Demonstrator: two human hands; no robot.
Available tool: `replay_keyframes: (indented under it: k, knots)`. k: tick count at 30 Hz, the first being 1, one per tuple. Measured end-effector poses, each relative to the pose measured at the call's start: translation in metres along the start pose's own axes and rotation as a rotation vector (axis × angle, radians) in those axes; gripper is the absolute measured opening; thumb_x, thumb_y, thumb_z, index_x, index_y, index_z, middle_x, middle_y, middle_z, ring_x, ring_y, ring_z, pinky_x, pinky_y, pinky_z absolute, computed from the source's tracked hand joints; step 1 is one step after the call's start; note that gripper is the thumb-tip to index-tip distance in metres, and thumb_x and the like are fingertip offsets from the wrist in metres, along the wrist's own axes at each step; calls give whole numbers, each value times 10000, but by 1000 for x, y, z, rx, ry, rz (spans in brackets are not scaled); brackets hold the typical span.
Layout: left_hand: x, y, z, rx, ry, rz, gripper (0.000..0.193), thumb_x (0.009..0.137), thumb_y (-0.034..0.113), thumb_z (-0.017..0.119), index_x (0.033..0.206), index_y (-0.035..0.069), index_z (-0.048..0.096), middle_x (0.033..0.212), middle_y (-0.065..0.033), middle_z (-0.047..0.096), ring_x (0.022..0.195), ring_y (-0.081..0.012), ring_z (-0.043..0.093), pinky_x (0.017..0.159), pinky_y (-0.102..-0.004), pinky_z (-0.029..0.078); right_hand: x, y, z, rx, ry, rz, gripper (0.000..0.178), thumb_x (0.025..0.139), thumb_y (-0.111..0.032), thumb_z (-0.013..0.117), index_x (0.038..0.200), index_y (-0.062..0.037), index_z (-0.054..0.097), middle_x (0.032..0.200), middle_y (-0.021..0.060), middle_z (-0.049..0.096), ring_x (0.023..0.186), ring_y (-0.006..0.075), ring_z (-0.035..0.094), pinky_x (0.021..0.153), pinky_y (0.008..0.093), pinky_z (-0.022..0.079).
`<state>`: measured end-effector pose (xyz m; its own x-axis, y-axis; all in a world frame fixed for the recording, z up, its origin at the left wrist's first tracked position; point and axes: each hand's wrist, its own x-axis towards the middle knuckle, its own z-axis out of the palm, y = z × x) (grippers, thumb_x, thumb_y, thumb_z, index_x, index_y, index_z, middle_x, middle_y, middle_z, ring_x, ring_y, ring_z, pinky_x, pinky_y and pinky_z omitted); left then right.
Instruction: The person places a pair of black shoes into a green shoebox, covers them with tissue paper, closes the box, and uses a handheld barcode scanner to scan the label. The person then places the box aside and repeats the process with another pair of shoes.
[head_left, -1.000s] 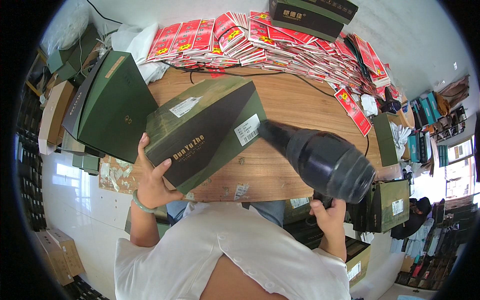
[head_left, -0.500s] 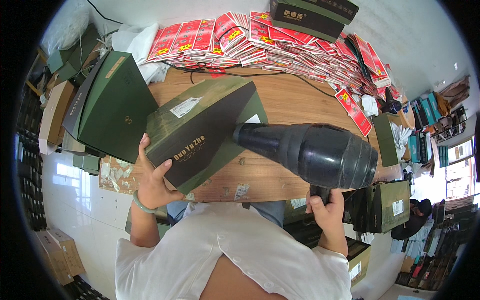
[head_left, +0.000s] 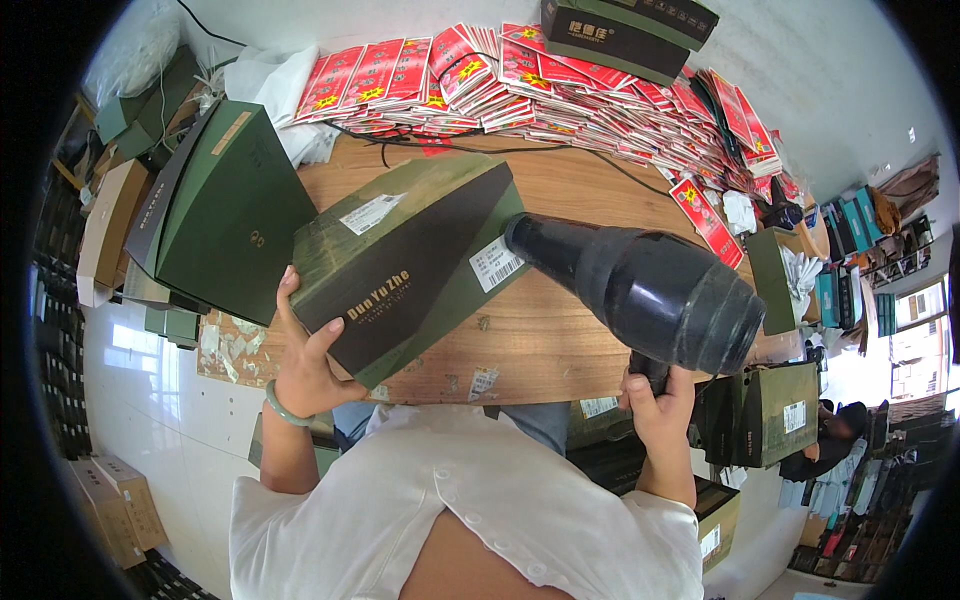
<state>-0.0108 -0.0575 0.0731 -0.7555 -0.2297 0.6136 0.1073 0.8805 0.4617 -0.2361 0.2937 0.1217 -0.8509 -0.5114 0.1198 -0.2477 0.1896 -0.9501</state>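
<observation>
A green and dark grey shoebox (head_left: pixel 400 270) rests tilted over the wooden table. My left hand (head_left: pixel 310 355) grips its near left corner, thumb on the dark side and fingers at the edge. White barcode labels sit on the box's top and on its dark side near the right end. In my right hand (head_left: pixel 660 400) is a black hair dryer (head_left: pixel 640 290), held by its handle. Its nozzle points left at the right end of the box, close to the barcode label (head_left: pixel 495 263); whether it touches the box I cannot tell.
Stacks of red printed cards (head_left: pixel 520 90) line the table's far side, with a black cable in front. A green box (head_left: pixel 230 200) stands at the left; another box (head_left: pixel 625 40) sits on the cards. Label scraps stick to the wooden table (head_left: pixel 560 350). A person (head_left: pixel 835 435) is at far right.
The dryer's nozzle has swung up and to the right, uncovering the barcode label on the box's side. My right hand has shifted slightly right; my left hand and the box stay put.
</observation>
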Motion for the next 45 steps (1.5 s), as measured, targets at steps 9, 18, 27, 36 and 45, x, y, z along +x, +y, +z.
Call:
replay_keyframes:
  k: [9,18,27,36,45]
  knots:
    - [1,-1,1,7,3,25,1140,408,168,863,1416,334,355,1498,-361,101,1391,-581,141,1102,-646,239,-17,-11,-23,-130,-68,57,509,881,-276,706,1242,28,514,765,45,585,556,96,538,504,240,465]
    - [1,1,-1,-7,-8,1,1126,411,148,850,1404,346,356,1500,-356,91,1396,-577,137,1102,-629,263,-2,-13,-18,-127,-42,-12,457,848,-260,754,1165,25,587,816,82,652,640,125,598,595,276,482]
    - [3,2,-1,-12,16,-2,1111,426,162,857,1404,343,360,1501,-362,82,1397,-576,139,1102,-624,265,-2,0,-14,-202,-164,-156,441,857,-234,742,1161,26,557,831,52,607,620,108,573,540,253,480]
    - [5,1,2,-27,26,-8,1110,416,157,847,1402,351,375,1511,-357,52,1400,-570,149,1099,-610,285,5,-8,-10,-152,-120,13,499,820,-246,775,1192,28,585,1043,118,631,928,210,591,821,332,447]
    - [4,1,2,0,24,0,1104,420,152,837,1401,352,374,1512,-357,56,1387,-578,175,1088,-610,308,8,-10,-5,-163,-50,-109,461,847,-300,760,1102,34,571,788,43,605,586,105,569,519,238,471]
